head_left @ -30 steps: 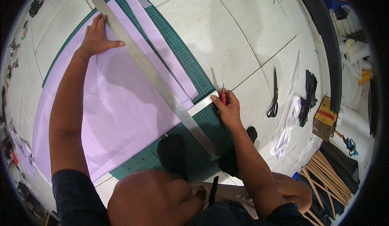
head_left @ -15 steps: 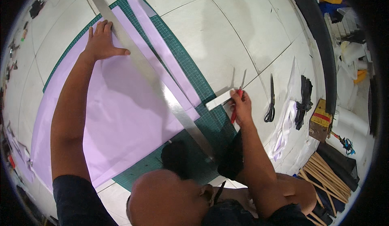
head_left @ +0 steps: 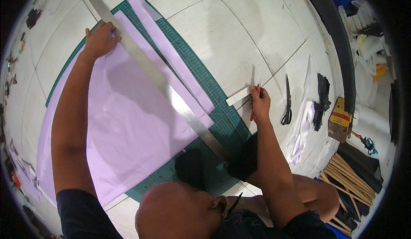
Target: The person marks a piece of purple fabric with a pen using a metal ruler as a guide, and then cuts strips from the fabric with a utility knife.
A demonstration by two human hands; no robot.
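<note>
My left hand [head_left: 102, 39] is at the far end of a long metal ruler [head_left: 154, 74], its fingers curled over the ruler's near edge and thumb drawn in. The ruler lies slantwise across a large lilac sheet [head_left: 124, 132], on a green cutting mat [head_left: 201, 78]. Beyond it, a folded lilac strip [head_left: 167, 46] lies along the mat. My right hand [head_left: 260, 105], raised at the mat's right edge, is closed around a red-handled tool with a slim pointed blade [head_left: 258, 90], likely a cutter. It also holds a flat white strip [head_left: 238, 97], resembling a short ruler.
Right of the mat, black scissors [head_left: 287, 102] lie on the white tiled floor [head_left: 239, 37]. Farther right are white ribbon-like scraps [head_left: 302, 132], a black bundle [head_left: 321, 102], a yellow-and-red block [head_left: 341, 118] and several wooden sticks [head_left: 349, 181]. A long black roll [head_left: 332, 33] runs behind them.
My left hand has gone from spread fingers to curled ones and shifted slightly left on the ruler. My right hand has turned and moved a little right with the red tool and white strip.
</note>
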